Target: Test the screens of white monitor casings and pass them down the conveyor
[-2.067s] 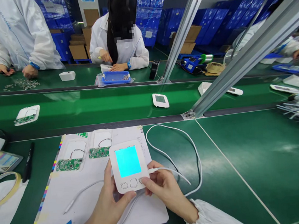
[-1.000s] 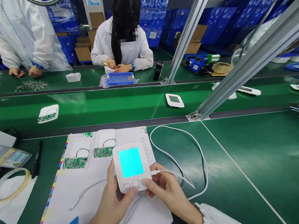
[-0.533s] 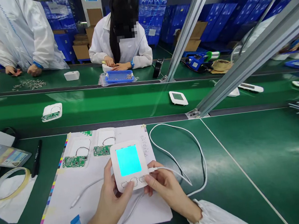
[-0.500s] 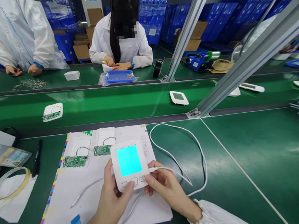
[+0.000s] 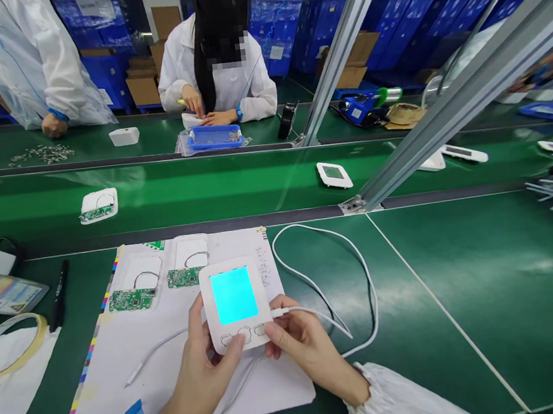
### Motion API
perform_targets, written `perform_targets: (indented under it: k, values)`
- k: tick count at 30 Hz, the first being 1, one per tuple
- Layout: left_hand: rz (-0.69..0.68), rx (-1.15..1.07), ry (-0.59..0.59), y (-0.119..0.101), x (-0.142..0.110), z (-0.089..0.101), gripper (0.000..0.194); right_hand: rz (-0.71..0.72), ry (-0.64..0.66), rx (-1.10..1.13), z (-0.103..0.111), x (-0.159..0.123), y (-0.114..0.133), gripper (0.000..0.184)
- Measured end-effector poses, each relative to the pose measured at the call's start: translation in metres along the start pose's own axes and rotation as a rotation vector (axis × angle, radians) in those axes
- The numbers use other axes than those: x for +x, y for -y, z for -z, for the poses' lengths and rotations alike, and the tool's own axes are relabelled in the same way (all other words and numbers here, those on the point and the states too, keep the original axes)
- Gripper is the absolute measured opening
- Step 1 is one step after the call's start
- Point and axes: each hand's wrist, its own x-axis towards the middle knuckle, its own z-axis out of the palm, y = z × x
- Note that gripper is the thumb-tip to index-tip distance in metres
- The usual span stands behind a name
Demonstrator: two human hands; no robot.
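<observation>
A white square device (image 5: 260, 288), like a thermostat, with a lit cyan screen (image 5: 234, 295) and a row of outlined buttons, is tilted up between both hands. My left hand (image 5: 201, 363) grips its left side, thumb on the front near the middle button. My right hand (image 5: 303, 346) holds the lower right corner, thumb beside the right button. A white cable (image 5: 312, 310) is plugged into the device's right side, just above my right fingers. Under the hands lies a white paper sheet (image 5: 111, 376). Two open white housings with green circuit boards (image 5: 132, 300) (image 5: 185, 277) rest on it.
Behind the bench, a green conveyor (image 5: 215, 190) carries several white housings, one a device with a grey screen (image 5: 334, 174). A metal post (image 5: 377, 176) slants up at right. Tape roll (image 5: 40, 334) and black marker (image 5: 60, 295) lie left. Two co-workers sit or stand opposite.
My left thumb has shifted up toward the middle button; both hands keep hold of the device. The conveyor pieces have moved right. One hand of the standing co-worker has left the small parts.
</observation>
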Motion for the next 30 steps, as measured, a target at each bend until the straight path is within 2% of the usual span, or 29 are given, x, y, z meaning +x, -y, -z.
perform_targets:
  k: [4, 10, 18, 21, 24, 26, 30]
  values:
    - [-0.016, 0.006, 0.002, 0.003, 0.001, 0.002, 0.073, 0.007, -0.019, -0.027, 0.0, -0.001, -0.001, 0.039]
    - [-0.02, -0.02, 0.128, 0.006, -0.004, 0.01, 0.068, 0.017, -0.015, -0.022, 0.002, 0.001, 0.001, 0.035]
    - [-0.042, 0.058, 0.108, 0.008, 0.0, 0.012, 0.066, 0.011, -0.012, 0.021, 0.002, 0.001, 0.002, 0.035]
    - [-0.008, 0.016, 0.118, 0.008, 0.008, 0.016, 0.066, 0.033, 0.007, -0.058, 0.001, 0.0, 0.001, 0.04]
    - [0.093, -0.106, 0.208, -0.001, 0.025, 0.027, 0.069, 0.028, -0.007, -0.175, 0.001, -0.001, 0.0, 0.054]
    - [0.103, -0.094, 0.205, -0.014, 0.045, 0.038, 0.07, -0.007, -0.079, -0.178, 0.002, -0.001, -0.002, 0.057]
    - [-0.064, 0.01, 0.09, -0.043, 0.099, 0.059, 0.058, -0.055, -0.168, -0.113, 0.003, 0.0, -0.004, 0.058]
